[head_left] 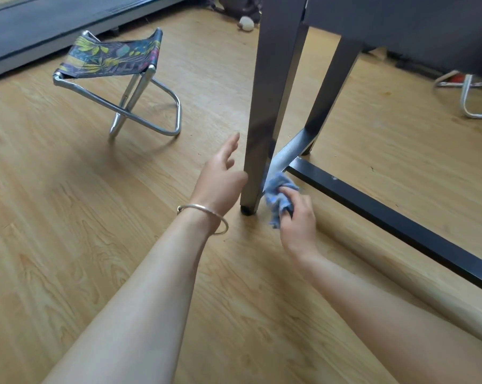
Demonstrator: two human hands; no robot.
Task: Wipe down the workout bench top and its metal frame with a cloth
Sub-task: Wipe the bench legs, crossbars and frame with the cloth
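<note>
head view: right hand (298, 217) grips the bunched cloth (278, 195) at the foot of the near leg (267, 106), which rises steeply from there; left hand (220, 178) relaxed, empty, just beside it.

Looks like a room in a home. Pale wood-grain laminate floor (68, 245) runs under my left hand (220, 178) and right hand (298, 217). Beyond my left hand: small chrome-tube folding stool with leaf-print fabric seat (115, 58). Far beyond my right hand: another bent chrome tube frame (467, 101).
</note>
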